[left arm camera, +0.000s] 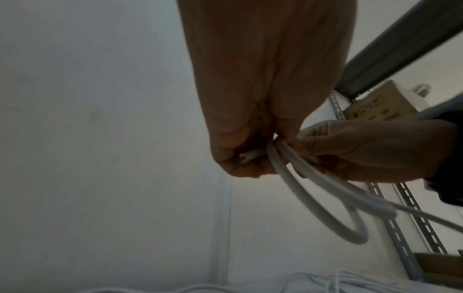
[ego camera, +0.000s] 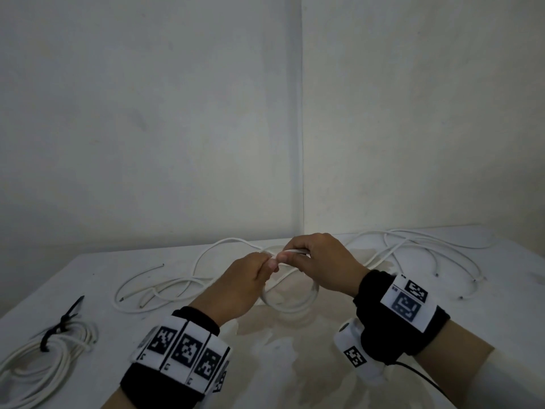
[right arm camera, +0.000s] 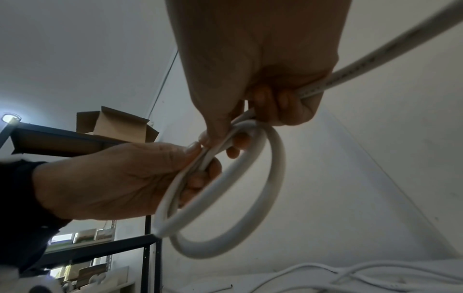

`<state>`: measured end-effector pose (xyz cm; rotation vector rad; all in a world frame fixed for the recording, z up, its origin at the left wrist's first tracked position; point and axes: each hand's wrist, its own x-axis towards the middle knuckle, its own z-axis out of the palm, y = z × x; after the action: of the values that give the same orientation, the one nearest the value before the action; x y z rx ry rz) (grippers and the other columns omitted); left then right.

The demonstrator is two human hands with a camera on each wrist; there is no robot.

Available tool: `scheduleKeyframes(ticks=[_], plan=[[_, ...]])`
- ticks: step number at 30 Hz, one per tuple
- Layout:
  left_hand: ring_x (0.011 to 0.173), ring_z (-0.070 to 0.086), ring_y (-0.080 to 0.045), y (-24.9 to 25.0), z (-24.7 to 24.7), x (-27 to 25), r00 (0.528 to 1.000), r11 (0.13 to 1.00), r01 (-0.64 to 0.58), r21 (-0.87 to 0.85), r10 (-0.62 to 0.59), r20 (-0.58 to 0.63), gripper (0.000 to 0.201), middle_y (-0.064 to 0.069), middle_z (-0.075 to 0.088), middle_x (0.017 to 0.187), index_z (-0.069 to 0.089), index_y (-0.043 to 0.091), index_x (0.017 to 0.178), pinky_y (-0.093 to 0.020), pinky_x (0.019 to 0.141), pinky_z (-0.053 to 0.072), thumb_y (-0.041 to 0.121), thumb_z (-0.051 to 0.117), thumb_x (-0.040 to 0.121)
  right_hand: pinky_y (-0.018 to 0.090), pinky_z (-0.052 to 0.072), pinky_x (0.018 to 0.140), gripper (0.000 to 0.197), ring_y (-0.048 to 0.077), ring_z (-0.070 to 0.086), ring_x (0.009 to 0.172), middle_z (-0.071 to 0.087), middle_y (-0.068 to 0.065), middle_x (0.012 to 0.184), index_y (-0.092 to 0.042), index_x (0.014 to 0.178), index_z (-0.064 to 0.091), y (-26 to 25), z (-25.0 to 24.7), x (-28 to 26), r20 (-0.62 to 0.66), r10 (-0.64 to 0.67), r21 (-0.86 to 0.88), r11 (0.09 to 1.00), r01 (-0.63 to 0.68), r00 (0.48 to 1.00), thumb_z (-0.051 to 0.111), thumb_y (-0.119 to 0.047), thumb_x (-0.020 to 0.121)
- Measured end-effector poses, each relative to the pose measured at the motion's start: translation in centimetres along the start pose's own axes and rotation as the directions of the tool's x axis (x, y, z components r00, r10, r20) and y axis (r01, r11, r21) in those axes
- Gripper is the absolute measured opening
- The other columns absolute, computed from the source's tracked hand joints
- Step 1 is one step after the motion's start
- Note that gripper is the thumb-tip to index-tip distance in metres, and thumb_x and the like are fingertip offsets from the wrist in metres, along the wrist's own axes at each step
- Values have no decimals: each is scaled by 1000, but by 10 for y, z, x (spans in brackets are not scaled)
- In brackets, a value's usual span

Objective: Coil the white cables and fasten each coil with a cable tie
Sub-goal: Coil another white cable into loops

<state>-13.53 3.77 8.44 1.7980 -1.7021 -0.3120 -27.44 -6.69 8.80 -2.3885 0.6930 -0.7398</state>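
Observation:
A small loop of white cable (ego camera: 298, 307) hangs above the table between both hands. My left hand (ego camera: 269, 262) pinches the top of the loop; its curled fingers (left arm camera: 240, 158) hold the cable's cut end. My right hand (ego camera: 290, 255) grips the loop's top right beside it, fingers (right arm camera: 275, 107) curled round the cable (right arm camera: 250, 198), whose free length runs off to the right. On the table at the near left lies a finished white coil (ego camera: 38, 361), bound by a black cable tie (ego camera: 47, 339).
Loose white cables sprawl over the white table (ego camera: 295, 364), one tangle left of the hands (ego camera: 165, 287), another at the back right (ego camera: 413, 249). Walls meet in a corner behind the table. The wrist views show a metal shelf (right arm camera: 75, 138) with a cardboard box (right arm camera: 112, 124).

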Motion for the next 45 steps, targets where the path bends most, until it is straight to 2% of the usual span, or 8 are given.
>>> scheduleKeyframes(ticks=[5, 11, 15, 24, 31, 34, 41, 45], plan=[[70, 46, 1, -1, 0, -1, 999, 999, -41, 34, 42, -26, 34, 15, 47, 75, 59, 11, 96, -9, 62, 35, 32, 32, 98, 29, 44, 70, 26, 15, 57, 73, 63, -3, 73, -17, 86, 72, -4, -4, 0, 26, 9, 5, 1000, -10, 1000, 61, -40, 84], [60, 49, -10, 0, 4, -1, 993, 948, 4, -318, -40, -107, 29, 6, 54, 60, 54, 22, 75, -24, 64, 40, 25, 36, 98, 20, 39, 59, 28, 6, 51, 58, 59, -5, 61, -11, 81, 71, -4, -5, 6, -42, -18, 101, 995, 23, 999, 63, -38, 83], [52, 45, -2, -9, -3, 0, 974, 922, 5, -387, -93, -208, 32, 5, 48, 58, 56, 19, 74, -17, 58, 37, 22, 35, 99, 10, 36, 57, 27, -5, 50, 56, 59, -4, 65, -6, 83, 67, 13, -13, 1, -84, -45, 74, 996, 52, 995, 53, -26, 92], [45, 41, -2, -44, -31, 3, 883, 766, 61, -639, -340, -324, 36, 10, 44, 46, 56, 13, 71, -28, 59, 32, 21, 36, 99, 30, 32, 58, 19, 17, 45, 60, 46, -9, 63, -17, 107, 51, 71, -32, -19, -176, 115, -204, 967, -150, 978, 38, -27, 98], [62, 48, -14, -30, -22, 10, 834, 756, -24, -654, -345, -431, 31, -2, 48, 65, 56, 12, 76, -23, 65, 41, 18, 36, 99, 22, 37, 38, 3, 19, 53, 45, 54, 4, 63, -10, 70, 63, 53, 5, -19, -60, -401, -732, 640, 233, 914, 65, -9, 69], [67, 53, -13, -30, -20, 11, 840, 793, -35, -608, -307, -447, 29, -2, 53, 69, 58, 14, 79, -22, 69, 45, 18, 37, 99, 23, 38, 41, 27, 18, 52, 48, 56, 3, 65, -12, 68, 63, 36, 21, -25, 11, -458, -737, 597, 317, 889, 81, -4, 50], [67, 54, -10, -19, -2, 18, 840, 826, 3, -564, -309, -447, 28, 0, 54, 68, 58, 16, 80, -8, 57, 43, 19, 37, 99, 26, 37, 42, 12, 16, 50, 49, 54, 0, 66, -15, 69, 59, -1, 39, -28, -2, -627, -714, 546, 438, 779, 68, -7, 67], [54, 54, 3, -6, 11, 18, 871, 826, 28, -563, -296, -391, 26, 0, 52, 66, 59, 8, 87, -5, 50, 40, 17, 37, 99, 23, 33, 41, 35, 15, 48, 46, 55, 2, 66, -12, 78, 46, -16, 44, -23, -19, -674, -724, 519, 454, 739, 78, -8, 63]])
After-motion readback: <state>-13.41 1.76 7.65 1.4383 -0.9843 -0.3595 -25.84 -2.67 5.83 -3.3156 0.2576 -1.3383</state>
